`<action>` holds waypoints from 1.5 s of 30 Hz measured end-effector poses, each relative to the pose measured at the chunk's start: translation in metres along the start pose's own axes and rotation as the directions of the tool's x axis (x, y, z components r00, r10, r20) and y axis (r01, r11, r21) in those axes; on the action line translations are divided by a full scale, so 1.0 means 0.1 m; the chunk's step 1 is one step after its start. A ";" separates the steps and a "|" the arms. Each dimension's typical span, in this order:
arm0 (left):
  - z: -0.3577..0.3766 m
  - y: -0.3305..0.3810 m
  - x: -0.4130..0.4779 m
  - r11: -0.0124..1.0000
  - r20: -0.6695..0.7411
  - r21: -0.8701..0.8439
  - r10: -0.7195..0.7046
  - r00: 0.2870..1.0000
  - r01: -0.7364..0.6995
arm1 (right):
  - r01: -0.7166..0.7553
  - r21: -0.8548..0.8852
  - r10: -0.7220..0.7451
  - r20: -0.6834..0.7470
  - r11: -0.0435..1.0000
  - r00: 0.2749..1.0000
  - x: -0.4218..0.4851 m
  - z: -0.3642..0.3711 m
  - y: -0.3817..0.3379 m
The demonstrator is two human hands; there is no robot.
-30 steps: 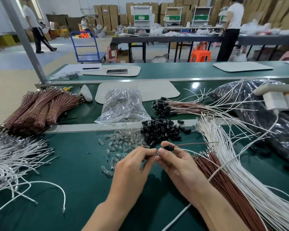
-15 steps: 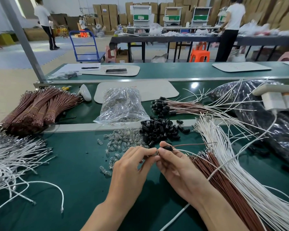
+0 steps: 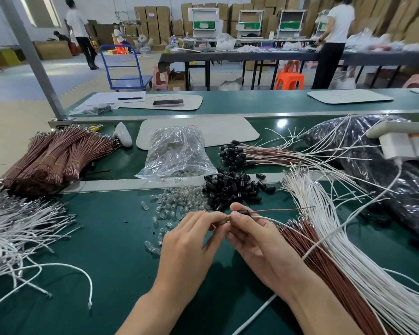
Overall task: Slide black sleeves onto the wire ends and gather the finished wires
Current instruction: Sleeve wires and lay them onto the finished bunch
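Left hand (image 3: 189,247): our fingers pinch a small part (image 3: 222,221) that we cannot identify.
Right hand (image 3: 259,240): our fingers pinch a black sleeve (image 3: 244,212); its brown wire (image 3: 281,210) runs toward 3 o'clock.
Sleeve pile (image 3: 230,187): on the bench (image 3: 107,262), at 12 o'clock from our hands.
Finished wires (image 3: 264,154): beyond the pile, at 1 o'clock.

Stacked cardboard boxes (image 3: 153,22) along back wall; blue trolley (image 3: 124,66); orange stool (image 3: 289,79).
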State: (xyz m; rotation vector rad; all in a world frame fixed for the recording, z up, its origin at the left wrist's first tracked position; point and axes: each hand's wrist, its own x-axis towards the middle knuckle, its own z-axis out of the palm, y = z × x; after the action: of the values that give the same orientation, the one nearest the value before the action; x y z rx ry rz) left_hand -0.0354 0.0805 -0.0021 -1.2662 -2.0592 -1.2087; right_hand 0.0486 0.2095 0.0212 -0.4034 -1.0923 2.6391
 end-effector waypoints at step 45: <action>0.00 0.01 -0.01 0.982 0.037 -0.114 -0.149 0.988 0.152 | 0.046 -0.141 -0.057 -0.080 0.989 0.995 0.02 -0.01 -0.02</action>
State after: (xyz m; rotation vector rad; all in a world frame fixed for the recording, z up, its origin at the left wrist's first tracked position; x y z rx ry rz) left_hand -0.0341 0.0802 -0.0022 -1.2024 -2.1660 -1.4045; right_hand 0.0475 0.2122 0.0213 -0.5023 -1.2468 2.4857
